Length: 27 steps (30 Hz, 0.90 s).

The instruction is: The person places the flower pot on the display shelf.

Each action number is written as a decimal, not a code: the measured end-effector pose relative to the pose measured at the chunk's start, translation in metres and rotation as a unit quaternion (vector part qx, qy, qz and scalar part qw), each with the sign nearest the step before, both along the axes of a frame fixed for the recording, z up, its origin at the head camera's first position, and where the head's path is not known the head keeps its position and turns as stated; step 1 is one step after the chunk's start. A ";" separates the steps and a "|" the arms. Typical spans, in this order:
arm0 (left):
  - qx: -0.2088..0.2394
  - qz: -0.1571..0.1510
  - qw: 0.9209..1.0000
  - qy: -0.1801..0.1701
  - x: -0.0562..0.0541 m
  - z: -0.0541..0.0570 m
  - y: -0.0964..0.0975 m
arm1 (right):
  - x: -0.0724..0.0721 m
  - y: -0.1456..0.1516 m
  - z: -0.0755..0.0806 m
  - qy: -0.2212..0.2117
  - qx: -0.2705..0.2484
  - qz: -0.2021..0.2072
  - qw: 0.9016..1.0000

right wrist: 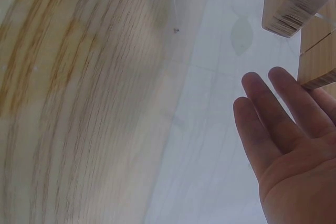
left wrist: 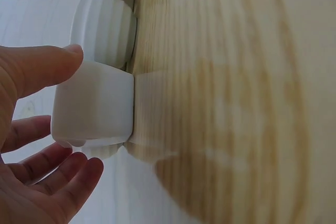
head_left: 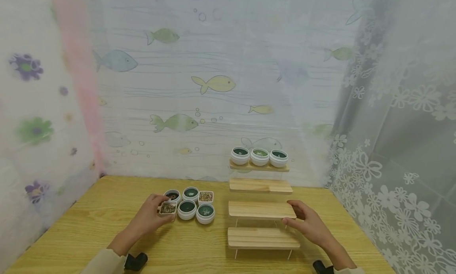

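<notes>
Six times over, seeing a small white container on the left of the table (head_left: 171,250): counting four round pots (head_left: 187,215) with dark contents and two square cups (head_left: 206,203) with crumbly brownish filling. Finding the nearer square cup (left wrist: 94,100) smooth-walled, standing on the wood at the cluster's left edge. Looking right, meeting a four-tier wooden stand (head_left: 263,238), bearing three more round pots (head_left: 260,161) on its top, far tier. Showing yellowish grain below, a fish-printed sheet (head_left: 213,147) behind, a floral curtain (head_left: 392,179) at right. Stretching the left hand (head_left: 151,214) in from near left, curling thumb and fingers around the nearer square cup, grasping it. Reaching the right hand (head_left: 310,223) in from near right, pinching the third tier's right end, extending the other fingers fairly straight.
</notes>
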<state>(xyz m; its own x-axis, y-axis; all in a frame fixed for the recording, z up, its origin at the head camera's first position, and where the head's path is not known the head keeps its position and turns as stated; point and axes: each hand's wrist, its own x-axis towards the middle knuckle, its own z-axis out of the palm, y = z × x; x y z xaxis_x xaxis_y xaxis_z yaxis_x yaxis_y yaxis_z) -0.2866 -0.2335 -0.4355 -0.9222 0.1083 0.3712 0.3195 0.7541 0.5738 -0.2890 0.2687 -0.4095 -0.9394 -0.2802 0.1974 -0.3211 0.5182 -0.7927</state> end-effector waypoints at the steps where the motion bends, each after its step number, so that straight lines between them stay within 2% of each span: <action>1: 0.000 0.001 1.000 -0.002 -0.001 -0.001 0.000 | 0.000 0.000 0.000 0.001 0.001 0.000 1.000; 7: 0.006 0.006 1.000 -0.016 -0.003 -0.004 -0.001 | 0.000 0.000 0.001 0.001 0.006 -0.001 1.000; 14: 0.048 0.000 0.997 -0.057 -0.005 -0.005 -0.002 | 0.001 0.001 0.000 -0.004 0.003 -0.001 1.000; 27: 0.046 0.011 0.997 -0.066 -0.001 -0.001 -0.002 | 0.001 0.001 0.000 -0.002 0.005 0.001 1.000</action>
<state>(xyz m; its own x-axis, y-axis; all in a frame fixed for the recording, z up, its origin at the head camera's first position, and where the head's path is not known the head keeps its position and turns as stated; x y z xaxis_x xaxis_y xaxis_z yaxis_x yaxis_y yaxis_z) -0.2878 -0.2360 -0.4365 -0.9656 0.0586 0.2534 0.2202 0.7022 0.6771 -0.2881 0.2693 -0.4097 -0.9396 -0.2836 0.1916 -0.3195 0.5262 -0.7881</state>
